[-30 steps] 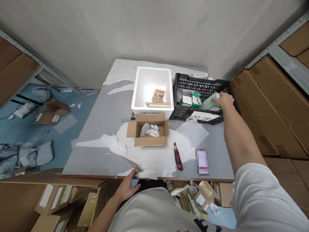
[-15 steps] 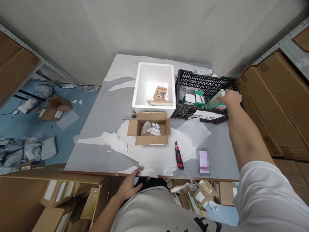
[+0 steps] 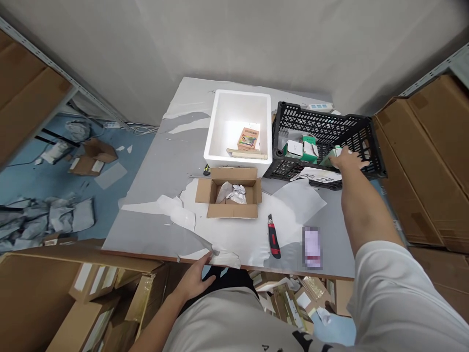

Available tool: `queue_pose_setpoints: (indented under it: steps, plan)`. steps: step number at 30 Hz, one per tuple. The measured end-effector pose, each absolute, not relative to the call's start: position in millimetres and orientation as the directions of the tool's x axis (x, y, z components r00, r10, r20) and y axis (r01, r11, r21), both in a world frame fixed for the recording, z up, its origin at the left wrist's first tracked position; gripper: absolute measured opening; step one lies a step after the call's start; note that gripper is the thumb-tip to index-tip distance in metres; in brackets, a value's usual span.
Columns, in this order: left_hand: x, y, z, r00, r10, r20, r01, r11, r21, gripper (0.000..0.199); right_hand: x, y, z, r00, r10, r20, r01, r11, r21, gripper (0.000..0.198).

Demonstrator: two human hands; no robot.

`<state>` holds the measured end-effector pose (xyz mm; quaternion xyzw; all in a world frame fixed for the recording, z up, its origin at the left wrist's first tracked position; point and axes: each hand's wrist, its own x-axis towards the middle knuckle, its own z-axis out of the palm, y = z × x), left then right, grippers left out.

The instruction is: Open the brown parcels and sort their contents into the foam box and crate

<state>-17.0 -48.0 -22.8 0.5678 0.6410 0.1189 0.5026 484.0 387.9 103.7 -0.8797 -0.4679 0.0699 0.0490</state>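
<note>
My right hand (image 3: 347,160) reaches over the front wall of the black plastic crate (image 3: 326,117). Its fingers are spread, beside a green-and-white box (image 3: 331,156) that stands in the crate and is partly hidden by the hand. Further left in the same crate are a white-topped box (image 3: 294,149) and a green-and-white box (image 3: 309,148). At the table's front edge rests my left hand (image 3: 196,281), fingers stretched out and holding nothing, close to a torn piece of white paper (image 3: 225,259).
A white foam box (image 3: 211,132) holds an orange pack (image 3: 248,138). In front stands an open carton (image 3: 232,211) with crumpled paper (image 3: 237,194). A red-and-black utility knife (image 3: 273,239) and a blurred-out purple object (image 3: 312,248) lie on the table. Cartons (image 3: 425,161) stand at right.
My right hand's fingers have spread away from the green-and-white box, which now sits lower in the crate. The crate appears turned slightly, and the view has shifted. My left hand stays at the edge.
</note>
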Motion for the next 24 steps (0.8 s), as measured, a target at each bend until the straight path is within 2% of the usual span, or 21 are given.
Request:
queue_pose_setpoints:
  steps: [3,7,13,16,20,22,24]
  plan:
    - [-19,-42,-23,0.172,0.858,-0.484,0.623,0.286,0.728,0.074,484,379,107,0.526,0.833,-0.174,0.829,-0.547,-0.115,0.097]
    - [-22,-35,-21,0.190,0.881,-0.433,0.636,0.226,0.738,0.072,484,367,114,0.494,0.845,-0.206,0.859,-0.511,-0.036,0.109]
    - [-27,-29,-17,0.229,0.895,-0.383,0.657,0.148,0.740,0.071,482,355,120,0.391,0.896,-0.209,0.912,-0.408,-0.043,0.106]
    - [-34,-17,-13,0.194,0.932,-0.307,0.666,0.105,0.739,0.064,464,341,126,0.316,0.947,-0.057,0.942,-0.321,-0.103,0.098]
    - [-47,18,-12,-0.006,0.989,-0.146,0.616,0.119,0.779,0.051,402,295,126,0.122,0.939,0.321,0.973,-0.050,-0.224,0.081]
    - [-53,41,-16,-0.156,0.975,-0.161,0.501,0.218,0.837,0.052,361,263,112,0.009,0.909,0.416,0.947,0.126,-0.295,0.074]
    - [-55,65,-23,-0.234,0.937,-0.260,0.305,0.324,0.895,0.055,323,231,85,-0.058,0.913,0.404,0.865,0.249,-0.436,0.070]
